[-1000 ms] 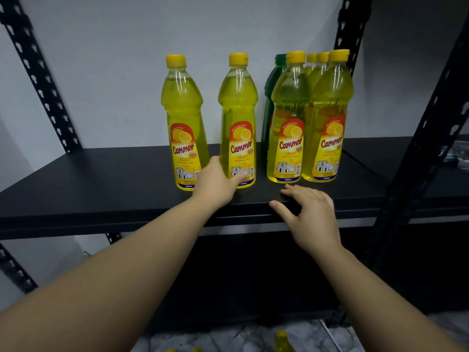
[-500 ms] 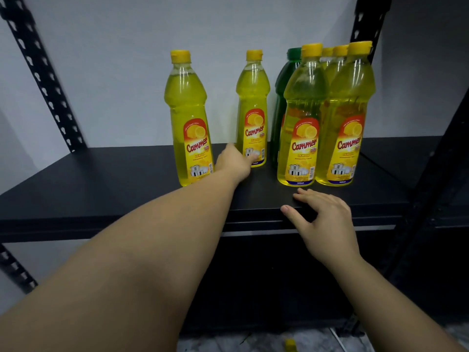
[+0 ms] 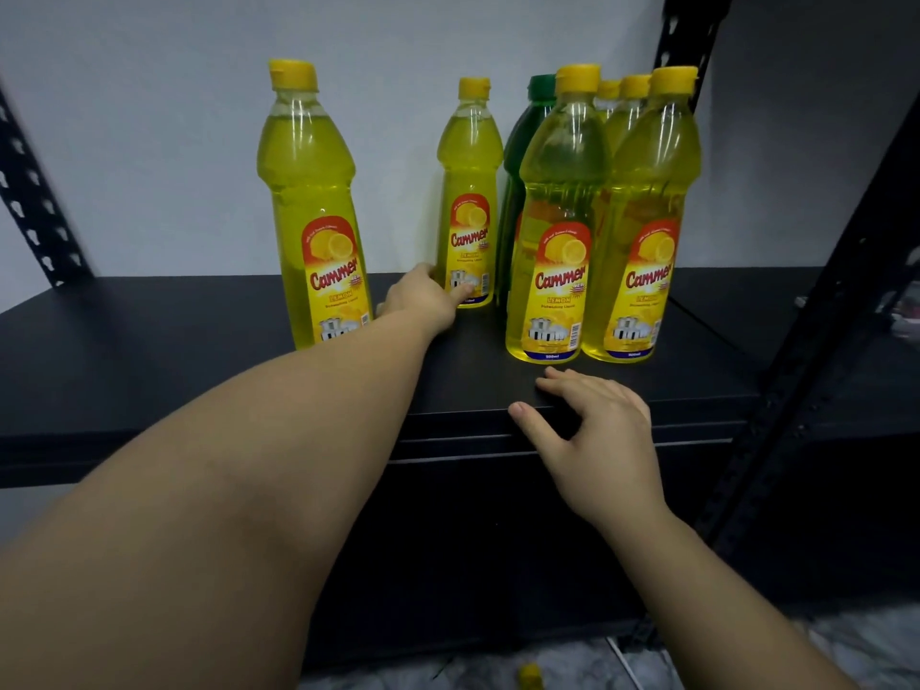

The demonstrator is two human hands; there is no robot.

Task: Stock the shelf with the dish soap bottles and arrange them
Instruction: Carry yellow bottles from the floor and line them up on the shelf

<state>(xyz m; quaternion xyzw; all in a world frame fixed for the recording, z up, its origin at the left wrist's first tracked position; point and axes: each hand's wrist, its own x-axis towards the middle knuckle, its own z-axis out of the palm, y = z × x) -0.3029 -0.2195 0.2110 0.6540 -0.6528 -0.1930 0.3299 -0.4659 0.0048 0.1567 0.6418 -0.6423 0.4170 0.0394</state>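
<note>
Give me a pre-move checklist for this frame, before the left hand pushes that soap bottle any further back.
1. Left hand touches the pushed bottle low down: ok.
2. Pushed bottle upright: ok.
3. Room left behind it before the wall: cannot tell.
4. Gap to the green bottle on its right: cannot tell, they overlap in view.
5. Right hand on the shelf edge, clear of the two front bottles: ok.
6. Lone bottle on the left standing apart, not in line with the others: not ok.

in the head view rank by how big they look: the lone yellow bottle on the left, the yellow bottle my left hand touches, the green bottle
1. Lone yellow plastic soap bottle, nearest the camera.
2. Yellow bottle touched by the left hand, standing farther back.
Green plastic bottle: mostly hidden, unrankable.
</note>
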